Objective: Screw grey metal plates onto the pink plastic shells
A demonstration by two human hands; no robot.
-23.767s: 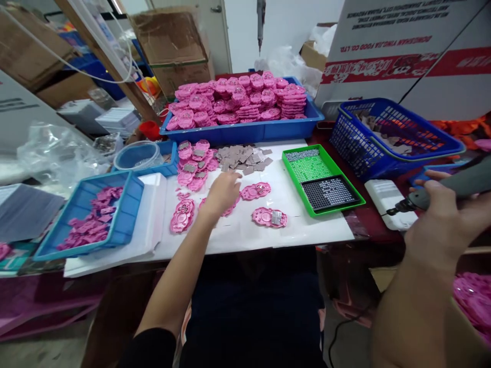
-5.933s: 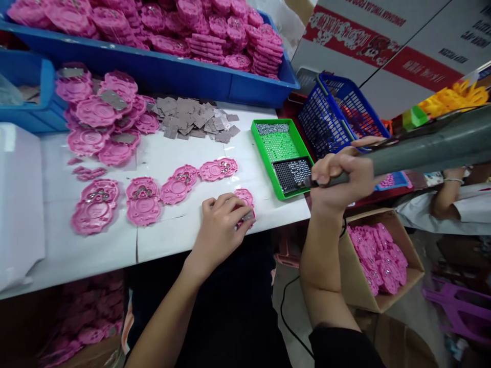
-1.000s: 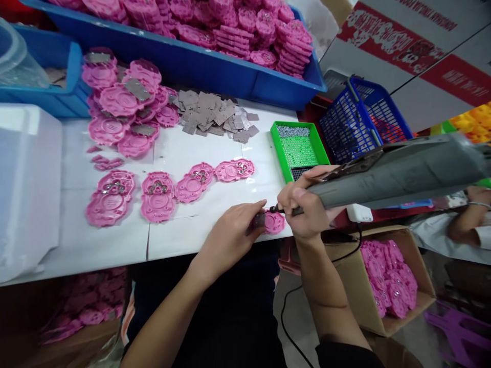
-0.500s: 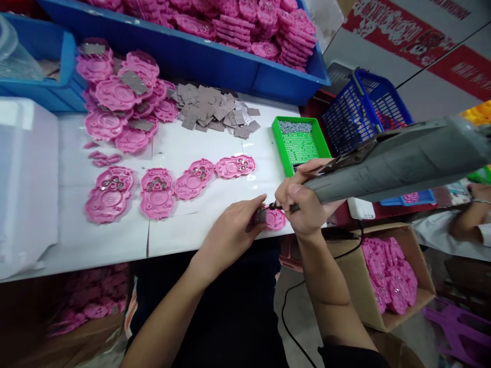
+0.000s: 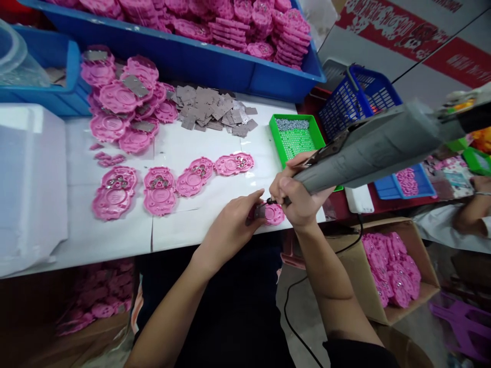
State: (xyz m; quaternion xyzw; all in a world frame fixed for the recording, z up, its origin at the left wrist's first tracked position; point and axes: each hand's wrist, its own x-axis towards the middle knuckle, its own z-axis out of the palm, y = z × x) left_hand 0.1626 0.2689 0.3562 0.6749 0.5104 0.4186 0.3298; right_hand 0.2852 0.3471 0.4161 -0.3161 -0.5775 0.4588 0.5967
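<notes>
Right grip: fingers wrapped round a grey power screwdriver, its bit pointed at a grey plate. Left grip: palm down, thumb and fingers clasping the plated pink casing, near edge of desk.

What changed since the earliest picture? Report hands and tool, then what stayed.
The left hand drew back from beside the grey plates and now holds a pink piece. The right hand brought the grey driver in from the far right to that piece. Unchanged: its hold on the driver, and the green tray right of the plates.
</notes>
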